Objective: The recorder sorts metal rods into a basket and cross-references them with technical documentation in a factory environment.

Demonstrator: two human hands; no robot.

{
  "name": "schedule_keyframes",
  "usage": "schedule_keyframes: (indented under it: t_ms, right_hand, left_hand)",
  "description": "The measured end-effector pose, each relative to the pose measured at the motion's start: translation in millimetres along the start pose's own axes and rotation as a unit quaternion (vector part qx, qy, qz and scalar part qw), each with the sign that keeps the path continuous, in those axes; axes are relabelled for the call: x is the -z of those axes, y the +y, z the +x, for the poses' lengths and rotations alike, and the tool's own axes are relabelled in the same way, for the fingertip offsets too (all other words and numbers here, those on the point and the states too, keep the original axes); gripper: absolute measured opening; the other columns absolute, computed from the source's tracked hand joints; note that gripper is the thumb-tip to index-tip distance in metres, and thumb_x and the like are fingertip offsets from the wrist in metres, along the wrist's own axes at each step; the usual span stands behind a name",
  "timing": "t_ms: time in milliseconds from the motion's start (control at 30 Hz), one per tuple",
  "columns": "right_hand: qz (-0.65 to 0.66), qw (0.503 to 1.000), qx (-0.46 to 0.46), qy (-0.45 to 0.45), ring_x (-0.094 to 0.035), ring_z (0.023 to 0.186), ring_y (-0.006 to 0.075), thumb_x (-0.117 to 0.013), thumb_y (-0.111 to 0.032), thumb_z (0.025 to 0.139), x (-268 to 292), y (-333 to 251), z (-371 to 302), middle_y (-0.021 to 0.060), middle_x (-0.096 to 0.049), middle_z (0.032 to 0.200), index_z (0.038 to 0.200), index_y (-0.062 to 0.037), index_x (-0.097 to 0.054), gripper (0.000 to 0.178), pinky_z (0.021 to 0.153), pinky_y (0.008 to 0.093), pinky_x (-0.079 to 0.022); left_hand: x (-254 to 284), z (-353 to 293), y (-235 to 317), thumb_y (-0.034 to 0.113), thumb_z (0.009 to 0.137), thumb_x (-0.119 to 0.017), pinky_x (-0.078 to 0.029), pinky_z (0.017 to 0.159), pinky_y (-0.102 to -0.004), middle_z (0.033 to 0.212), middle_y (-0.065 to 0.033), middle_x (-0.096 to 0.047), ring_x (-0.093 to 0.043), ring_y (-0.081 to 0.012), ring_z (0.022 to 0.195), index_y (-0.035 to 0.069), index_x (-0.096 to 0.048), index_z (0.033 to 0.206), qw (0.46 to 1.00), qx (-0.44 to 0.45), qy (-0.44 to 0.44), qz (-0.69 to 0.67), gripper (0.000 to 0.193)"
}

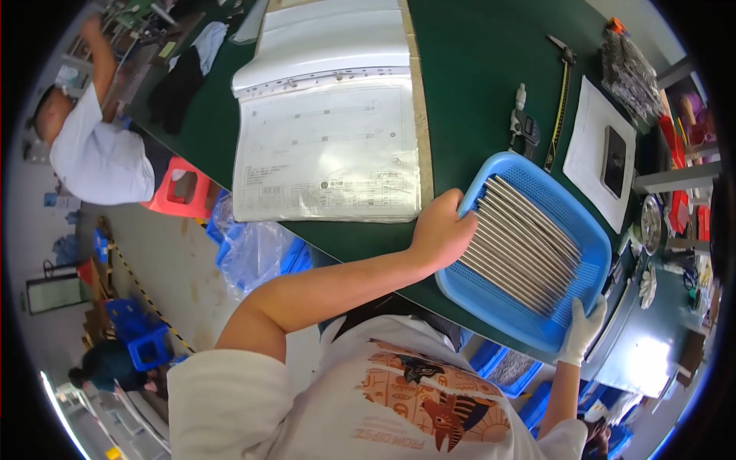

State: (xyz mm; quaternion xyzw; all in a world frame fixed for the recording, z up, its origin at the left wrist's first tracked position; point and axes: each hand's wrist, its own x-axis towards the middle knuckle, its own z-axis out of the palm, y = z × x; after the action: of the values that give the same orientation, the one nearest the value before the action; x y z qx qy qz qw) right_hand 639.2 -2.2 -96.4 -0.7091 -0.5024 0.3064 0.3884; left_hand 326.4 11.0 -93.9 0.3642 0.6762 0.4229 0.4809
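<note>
A blue plastic basket (589,218) with perforated walls is held between my two hands at the right edge of the green table. Inside it lies a row of several thin, shiny metal rods (525,245), side by side. My bare left hand (445,236) is closed round the basket's left rim. On the near right corner, my right hand (583,330), in a white glove, grips the rim. Left of the basket, an open binder of technical drawings (326,146) lies on the table. Just beyond the basket are a digital micrometer (524,126) and a caliper (563,52).
A phone (614,161) rests on white paper (586,138) to the right. Bundled clear plastic (629,73) lies farther back. A red stool (180,190) and blue bins (295,257) stand beside the table (475,61). Another person (103,149) works at the far left.
</note>
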Motion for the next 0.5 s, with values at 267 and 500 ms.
schedule_keyframes:
  t_ms: [267, 500]
  right_hand:
    - [0.187, 0.981, -0.042, -0.021, -0.052, 0.077, 0.0159, -0.053, 0.002, 0.067, -7.2, -18.5, -5.7, 0.0078, -0.055, 0.088, 0.103, 0.0007, -0.051, 0.035, 0.074, 0.0245, -0.042]
    - [0.349, 0.937, -0.016, -0.001, -0.054, 0.076, 0.0182, -0.054, -0.005, 0.063, -19.7, -17.9, -13.9, 0.0097, -0.056, 0.089, 0.105, 0.0026, -0.052, 0.043, 0.073, 0.0266, -0.044]
  left_hand:
    - [-5.8, 6.7, -5.1, 0.012, 0.076, -0.051, -0.042, 0.064, -0.037, 0.074, -0.0166, -0.056, -0.055, -0.0261, 0.07, -0.003, -0.05, 0.08, 0.997, -0.041, -0.008, -0.062, 0.016]
    - [-3.1, 17.4, -11.5, 0.015, 0.076, -0.054, -0.041, 0.06, -0.0368, 0.07, -0.0143, -0.054, -0.054, -0.0236, 0.066, -0.001, -0.049, 0.076, 0.993, -0.102, -0.02, -0.057, 0.018]
